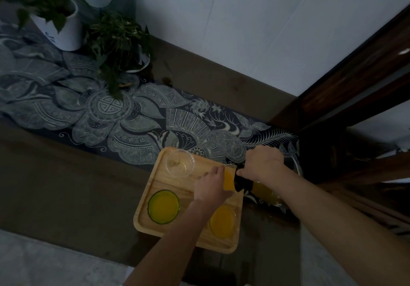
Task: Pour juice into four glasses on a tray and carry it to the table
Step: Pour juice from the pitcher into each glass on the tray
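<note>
A wooden tray [155, 188] lies on the dark counter. On it, a green-rimmed glass [163, 206] at the near left is full of orange juice. Another full glass [222, 221] stands at the near right, partly under my left forearm. An empty clear glass [180, 163] sits at the far left. My left hand [210, 185] grips a glass [229, 178] at the far right, and that glass holds juice. My right hand [264, 166] holds a juice jug [265, 191] with a dark top, tilted with its mouth at that glass.
A patterned dark runner [133, 126] covers the counter behind the tray. Two potted plants [64, 19] [124, 46] stand at the far left by the white wall. A dark wooden frame [355, 81] rises on the right. Pale floor [44, 263] shows below the counter's near edge.
</note>
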The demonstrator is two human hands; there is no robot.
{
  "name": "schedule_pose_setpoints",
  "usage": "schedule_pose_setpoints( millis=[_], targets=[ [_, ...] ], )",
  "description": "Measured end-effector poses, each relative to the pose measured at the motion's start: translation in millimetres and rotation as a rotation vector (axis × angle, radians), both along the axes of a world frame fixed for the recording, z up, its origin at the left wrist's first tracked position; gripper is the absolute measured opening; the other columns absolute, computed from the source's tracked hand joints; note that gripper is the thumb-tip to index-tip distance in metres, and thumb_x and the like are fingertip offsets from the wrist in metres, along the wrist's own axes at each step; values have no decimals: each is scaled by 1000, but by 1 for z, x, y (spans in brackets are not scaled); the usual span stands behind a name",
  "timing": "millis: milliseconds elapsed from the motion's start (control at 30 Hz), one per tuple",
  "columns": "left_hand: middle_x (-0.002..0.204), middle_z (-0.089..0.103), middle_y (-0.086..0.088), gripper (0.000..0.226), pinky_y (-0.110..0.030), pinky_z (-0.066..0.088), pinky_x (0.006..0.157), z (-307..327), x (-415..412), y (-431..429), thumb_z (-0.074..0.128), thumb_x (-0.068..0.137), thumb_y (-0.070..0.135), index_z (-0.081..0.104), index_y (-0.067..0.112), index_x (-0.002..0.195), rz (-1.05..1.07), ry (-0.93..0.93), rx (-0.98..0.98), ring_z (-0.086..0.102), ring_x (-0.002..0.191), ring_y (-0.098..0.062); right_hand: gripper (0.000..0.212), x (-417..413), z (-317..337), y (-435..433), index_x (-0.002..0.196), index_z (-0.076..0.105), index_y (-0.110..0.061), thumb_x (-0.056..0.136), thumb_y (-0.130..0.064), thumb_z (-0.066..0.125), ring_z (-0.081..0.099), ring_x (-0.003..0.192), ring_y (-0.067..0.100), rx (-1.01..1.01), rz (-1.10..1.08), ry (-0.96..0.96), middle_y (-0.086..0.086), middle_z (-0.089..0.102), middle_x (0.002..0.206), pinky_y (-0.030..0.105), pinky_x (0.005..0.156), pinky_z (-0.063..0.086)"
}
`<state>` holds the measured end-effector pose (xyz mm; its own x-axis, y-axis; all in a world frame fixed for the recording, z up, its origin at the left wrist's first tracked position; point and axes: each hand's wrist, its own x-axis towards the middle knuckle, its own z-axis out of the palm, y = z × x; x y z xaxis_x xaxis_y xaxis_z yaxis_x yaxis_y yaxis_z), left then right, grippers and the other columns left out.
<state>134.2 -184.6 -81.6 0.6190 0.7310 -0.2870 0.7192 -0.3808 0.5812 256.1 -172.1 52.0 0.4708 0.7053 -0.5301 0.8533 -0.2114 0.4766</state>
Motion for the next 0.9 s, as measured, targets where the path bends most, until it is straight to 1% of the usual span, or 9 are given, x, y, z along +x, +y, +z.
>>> schedule_pose_setpoints(
  millis=[100,200,267,333,400,600,700,800,900],
  targets=[
    [144,50,-1,87,-46,51,99,-2,0,-1,76,81,50,32,19,151,8,-7,0,57,124,-27,57,-1,1,0,120,64,-19,89,-66,57,63,102,26,0,-2,3,6,62,114,36,68,43],
    [145,50,-1,88,-46,50,100,-3,0,-1,76,81,48,32,20,151,17,-20,-7,57,124,-27,57,-1,1,1,118,64,-19,88,-66,57,58,88,25,-5,-12,0,5,57,101,35,67,43],
    [144,51,-1,88,-47,50,99,-4,0,-1,77,80,48,33,20,150,21,-32,-13,57,124,-27,57,-2,2,1,118,64,-19,88,-67,56,57,87,25,-11,-11,2,3,52,96,35,67,43],
    [142,52,0,87,-46,51,99,-5,-1,-1,79,78,47,35,21,148,31,-53,-21,58,122,-26,58,-2,2,2,118,64,-19,88,-68,55,61,96,25,-17,-5,3,3,51,96,35,67,43],
    [141,54,1,87,-46,51,99,-7,-1,-1,80,76,47,38,21,147,51,-81,-36,58,122,-25,59,-2,3,2,117,65,-19,88,-70,54,63,97,25,-17,-2,0,3,52,95,35,66,43],
    [137,57,2,89,-43,49,100,-10,-1,-4,85,70,42,42,22,145,139,-151,-74,56,122,-26,59,-5,4,6,113,65,-19,88,-71,53,58,89,24,-16,-8,0,3,54,95,35,67,45],
    [135,59,2,90,-43,49,100,-12,-1,-5,86,68,42,42,24,144,155,-169,-84,57,121,-26,54,-10,3,7,113,66,-18,90,-65,55,55,86,25,-25,0,-10,4,55,97,36,65,44],
    [139,56,3,90,-44,47,102,-13,-2,-5,85,69,41,40,25,146,165,-172,-103,54,124,-26,48,-13,5,9,114,65,-17,92,-59,57,52,83,25,-48,8,-22,5,53,96,37,65,42],
    [141,55,3,90,-44,47,103,-13,-3,-6,85,70,40,40,26,147,174,-171,-109,53,125,-27,48,-15,7,10,113,64,-18,92,-60,56,52,83,24,-57,10,-20,4,53,94,36,65,42]
  ],
)
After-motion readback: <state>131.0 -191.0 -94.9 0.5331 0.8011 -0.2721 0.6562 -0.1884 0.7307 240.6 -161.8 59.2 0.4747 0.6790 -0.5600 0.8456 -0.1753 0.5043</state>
